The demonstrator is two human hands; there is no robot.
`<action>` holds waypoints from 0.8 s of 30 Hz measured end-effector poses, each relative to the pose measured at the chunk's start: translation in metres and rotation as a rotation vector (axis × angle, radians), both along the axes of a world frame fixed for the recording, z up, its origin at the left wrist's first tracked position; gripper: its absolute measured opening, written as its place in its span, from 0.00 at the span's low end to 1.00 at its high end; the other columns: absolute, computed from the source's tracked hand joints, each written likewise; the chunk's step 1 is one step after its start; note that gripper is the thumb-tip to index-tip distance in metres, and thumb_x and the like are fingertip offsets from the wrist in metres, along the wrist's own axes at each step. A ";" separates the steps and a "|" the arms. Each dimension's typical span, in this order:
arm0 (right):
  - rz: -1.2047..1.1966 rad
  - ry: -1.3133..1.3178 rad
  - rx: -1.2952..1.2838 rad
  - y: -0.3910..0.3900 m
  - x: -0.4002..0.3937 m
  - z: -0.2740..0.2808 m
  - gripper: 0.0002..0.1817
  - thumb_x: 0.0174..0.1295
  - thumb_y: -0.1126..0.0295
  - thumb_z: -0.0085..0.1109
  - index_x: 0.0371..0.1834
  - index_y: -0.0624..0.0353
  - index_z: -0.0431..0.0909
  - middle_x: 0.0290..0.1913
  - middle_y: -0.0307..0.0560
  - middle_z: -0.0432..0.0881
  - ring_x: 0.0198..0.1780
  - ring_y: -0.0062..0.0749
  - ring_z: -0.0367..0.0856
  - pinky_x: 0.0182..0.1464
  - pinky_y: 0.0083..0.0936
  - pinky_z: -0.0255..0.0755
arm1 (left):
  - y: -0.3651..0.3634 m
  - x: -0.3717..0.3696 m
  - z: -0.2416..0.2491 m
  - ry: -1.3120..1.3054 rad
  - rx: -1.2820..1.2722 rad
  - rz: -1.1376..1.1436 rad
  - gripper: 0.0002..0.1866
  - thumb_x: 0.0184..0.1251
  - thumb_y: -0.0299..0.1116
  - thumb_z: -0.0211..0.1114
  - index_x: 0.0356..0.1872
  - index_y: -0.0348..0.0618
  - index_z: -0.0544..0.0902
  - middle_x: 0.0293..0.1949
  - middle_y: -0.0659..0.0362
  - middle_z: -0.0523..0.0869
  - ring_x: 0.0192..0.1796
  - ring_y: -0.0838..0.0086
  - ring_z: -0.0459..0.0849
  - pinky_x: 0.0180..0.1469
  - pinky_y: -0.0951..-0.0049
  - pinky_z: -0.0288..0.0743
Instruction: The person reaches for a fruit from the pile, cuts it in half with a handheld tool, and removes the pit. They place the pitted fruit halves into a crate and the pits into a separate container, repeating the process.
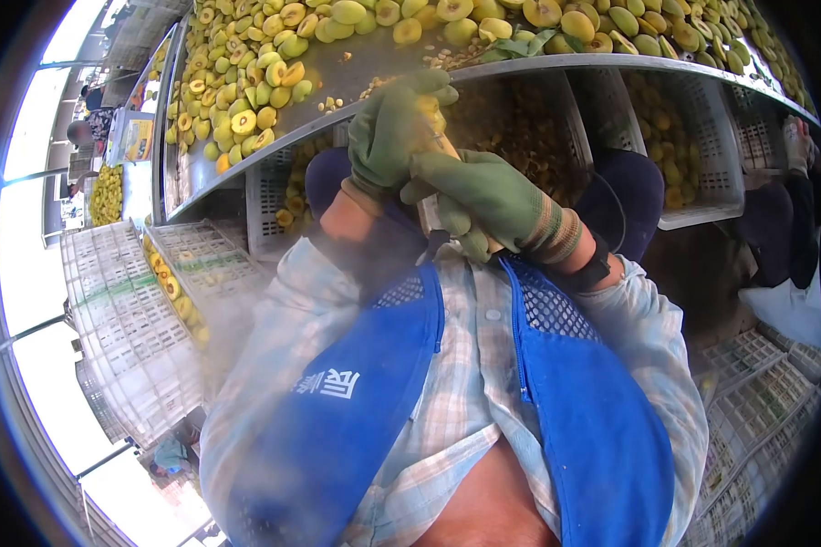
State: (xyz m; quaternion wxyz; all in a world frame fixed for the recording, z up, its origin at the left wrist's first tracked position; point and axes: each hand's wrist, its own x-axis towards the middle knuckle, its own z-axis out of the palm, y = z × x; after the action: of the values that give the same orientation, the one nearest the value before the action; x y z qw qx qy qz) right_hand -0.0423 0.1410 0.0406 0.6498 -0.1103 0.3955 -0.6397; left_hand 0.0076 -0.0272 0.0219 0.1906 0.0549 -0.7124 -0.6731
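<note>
Daylight glares white at left, while patchy haze softens the fisheye-curved view.

Head cam; looks fwd & down, close, past vest [602, 410] to L hand [388, 137] & R hand [504, 196]; wide-angle

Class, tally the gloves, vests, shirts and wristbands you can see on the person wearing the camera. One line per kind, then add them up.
Green gloves: 2
Blue vest: 1
Plaid shirt: 1
Dark wristband: 1
Total: 5
</note>
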 end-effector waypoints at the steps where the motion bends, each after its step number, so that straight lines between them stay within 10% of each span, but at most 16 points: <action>1: 0.015 -0.025 -0.021 0.001 -0.001 0.000 0.23 0.73 0.53 0.51 0.44 0.67 0.79 0.18 0.37 0.76 0.11 0.22 0.72 0.11 0.17 0.64 | -0.002 0.000 -0.001 0.008 -0.057 -0.007 0.24 0.78 0.42 0.45 0.56 0.32 0.79 0.48 0.48 0.87 0.48 0.68 0.85 0.51 0.71 0.79; 6: 0.016 -0.190 -0.137 0.002 0.002 -0.008 0.24 0.75 0.55 0.47 0.45 0.69 0.80 0.15 0.37 0.73 0.09 0.21 0.67 0.12 0.18 0.62 | -0.012 -0.002 0.001 0.108 -0.349 -0.050 0.20 0.72 0.34 0.48 0.54 0.31 0.80 0.44 0.48 0.88 0.47 0.65 0.87 0.51 0.71 0.79; 11: -0.050 0.014 -0.036 -0.001 0.005 0.000 0.23 0.74 0.54 0.48 0.45 0.68 0.80 0.16 0.38 0.75 0.10 0.21 0.69 0.13 0.19 0.62 | 0.004 -0.005 -0.012 0.025 0.077 0.041 0.18 0.70 0.29 0.46 0.53 0.31 0.78 0.44 0.46 0.88 0.46 0.63 0.88 0.47 0.69 0.82; 21: -0.038 0.103 -0.167 -0.003 -0.001 -0.018 0.22 0.71 0.51 0.52 0.43 0.63 0.79 0.18 0.40 0.76 0.12 0.23 0.72 0.12 0.20 0.64 | -0.001 -0.005 0.006 -0.081 -0.048 -0.026 0.19 0.67 0.28 0.49 0.55 0.32 0.77 0.46 0.49 0.87 0.48 0.65 0.87 0.48 0.71 0.81; 24: -0.020 0.036 -0.080 0.000 0.000 -0.003 0.21 0.70 0.51 0.52 0.42 0.62 0.79 0.19 0.40 0.77 0.12 0.24 0.73 0.12 0.20 0.64 | 0.000 -0.006 -0.003 0.012 0.071 -0.030 0.27 0.80 0.48 0.43 0.59 0.34 0.76 0.47 0.45 0.87 0.45 0.69 0.85 0.48 0.73 0.80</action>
State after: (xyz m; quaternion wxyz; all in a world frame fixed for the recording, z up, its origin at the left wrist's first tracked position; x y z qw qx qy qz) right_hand -0.0424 0.1411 0.0377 0.6313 -0.1436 0.3821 -0.6594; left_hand 0.0018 -0.0268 0.0193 0.1825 0.0471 -0.6876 -0.7012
